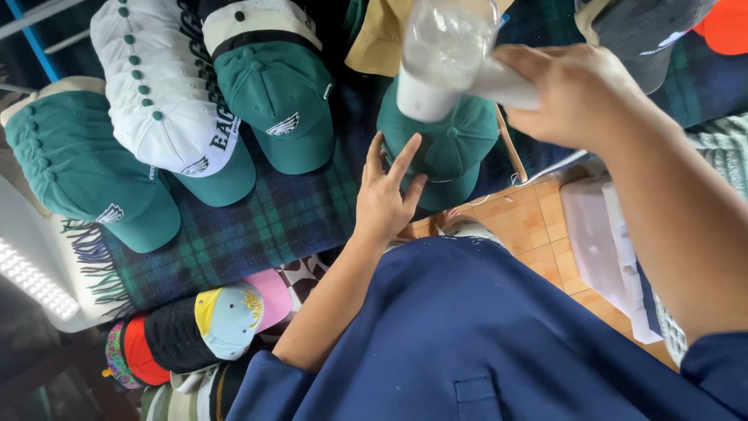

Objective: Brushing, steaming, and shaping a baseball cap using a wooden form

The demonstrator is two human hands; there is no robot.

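Navy fabric fills the lower half of the view: the person's own shirt [467, 335], seen from above. Beyond it, from 9 to 1 o'clock, a dark green and blue plaid blanket [257, 226] with a fringed edge covers the desk and carries the caps, probably so they lie laid out for show.

Green caps sit on it in nested stacks, brims fanned, apparently to save room. One green stack [86, 171] lies at 9 o'clock; I cannot count its caps exactly. A white stack with green buttons [160, 86] lies at 11 o'clock over a green brim. A green cap with a white bird emblem [276, 97], a cream and black cap tucked behind it, sits at 12 o'clock. A single green cap [452, 152] lies just past centre.

At 7 o'clock, a row of mixed caps [202, 327] in black, red, yellow, pale blue and pink stands on edge. A white plastic box [596, 242] rests on orange floor tiles at 3 o'clock.

The left hand [386, 195] is open, fingers spread, fingertips resting on the single green cap's brim, seemingly steadying it. The right hand [580, 93] is closed around the handle of a white handheld device with a clear tank [444, 54], likely a garment steamer, held directly above that cap's crown.
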